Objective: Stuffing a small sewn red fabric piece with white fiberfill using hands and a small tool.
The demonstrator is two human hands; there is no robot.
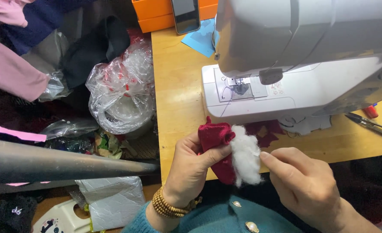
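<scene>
left hand (pixel 191 166) fingers pinched shut on red velvet pouch (pixel 214 144) over bench (pixel 178 99) edge | right hand (pixel 303 181) fingertips closed on white stuffing (pixel 245 155) | both light, soft, compressible; grip pouch by rim

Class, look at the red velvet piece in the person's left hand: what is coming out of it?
White stuffing bulges from the red velvet piece, pinched by the right hand. The left hand covers how deep it goes inside.

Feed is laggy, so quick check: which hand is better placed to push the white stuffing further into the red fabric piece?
Probably the right hand: its fingertips already pinch the white stuffing. The left hand is wrapped around the red fabric piece, holding it.
</scene>
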